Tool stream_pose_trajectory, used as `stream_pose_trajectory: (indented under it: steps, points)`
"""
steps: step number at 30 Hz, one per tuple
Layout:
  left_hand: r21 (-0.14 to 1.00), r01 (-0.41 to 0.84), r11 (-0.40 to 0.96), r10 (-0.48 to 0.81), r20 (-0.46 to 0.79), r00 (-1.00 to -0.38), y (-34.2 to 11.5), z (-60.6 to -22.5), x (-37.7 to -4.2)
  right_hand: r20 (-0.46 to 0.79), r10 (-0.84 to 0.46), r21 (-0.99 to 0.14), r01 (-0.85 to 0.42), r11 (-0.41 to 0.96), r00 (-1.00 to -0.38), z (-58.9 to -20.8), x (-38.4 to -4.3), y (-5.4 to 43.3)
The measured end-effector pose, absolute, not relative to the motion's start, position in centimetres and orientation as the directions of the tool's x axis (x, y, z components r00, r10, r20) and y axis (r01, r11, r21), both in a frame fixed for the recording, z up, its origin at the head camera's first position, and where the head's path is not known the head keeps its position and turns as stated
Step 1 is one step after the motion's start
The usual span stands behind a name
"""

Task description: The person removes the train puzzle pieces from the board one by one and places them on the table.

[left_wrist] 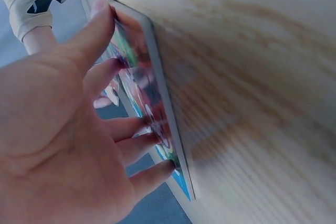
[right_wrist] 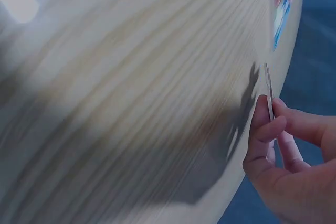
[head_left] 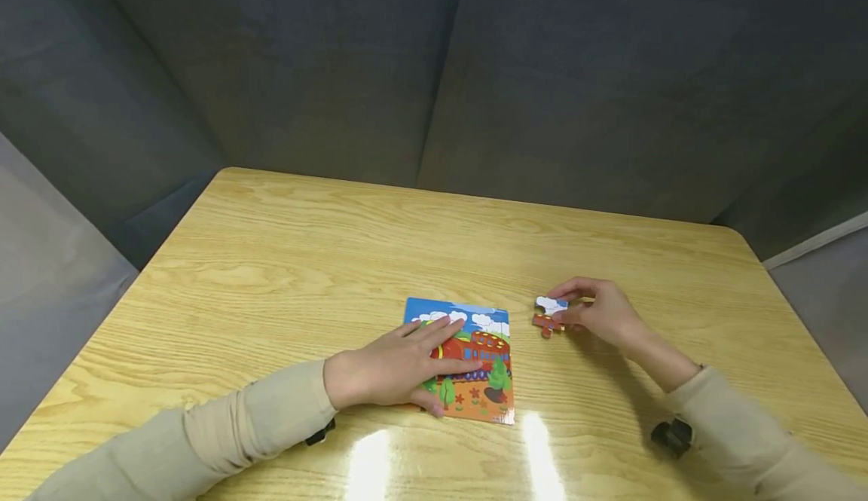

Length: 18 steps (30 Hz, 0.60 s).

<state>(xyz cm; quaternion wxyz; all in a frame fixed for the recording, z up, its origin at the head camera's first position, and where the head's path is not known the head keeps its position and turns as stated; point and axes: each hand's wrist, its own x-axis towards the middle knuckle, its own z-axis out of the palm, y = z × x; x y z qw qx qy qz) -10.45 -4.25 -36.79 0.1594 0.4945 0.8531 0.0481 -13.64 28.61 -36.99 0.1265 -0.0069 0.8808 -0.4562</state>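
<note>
A colourful jigsaw puzzle (head_left: 475,403) lies flat on the wooden table, showing blue sky, clouds, a red train, trees and orange ground. Across its left part rests my left hand (head_left: 407,365), fingers spread and fairly straight. In the left wrist view the fingertips touch the picture, with the thumb at the puzzle's (left_wrist: 167,114) edge. To the right of the puzzle, my right hand (head_left: 603,313) pinches a jigsaw piece (head_left: 551,306) between thumb and fingers. It carries white cloud and red parts; whether this is one piece or two joined I cannot tell. Edge-on, the piece (right_wrist: 269,85) looks thin.
The pale wooden table (head_left: 305,260) extends around both hands. Dark grey curtains (head_left: 325,71) hang behind its far edge. A black wrist device (head_left: 673,437) sits by the right sleeve. Light glares off the table near its front.
</note>
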Motion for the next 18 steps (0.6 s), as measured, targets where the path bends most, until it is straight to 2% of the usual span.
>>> stream_pose_trajectory:
  steps: [12, 18]
  points:
    - [0.232, 0.831, 0.505, 0.859, -0.222, -0.461, -4.3, -36.9, -10.5, -0.228, -0.122, -0.743, 0.092, 0.663, -0.966, -37.6, -13.6, 37.2]
    - [0.226, 0.831, 0.509, 0.857, -0.223, -0.464, -4.3, -36.8, -10.5, -0.202, -0.141, -0.694, 0.040, 0.718, -0.969, -37.5, -12.9, 40.0]
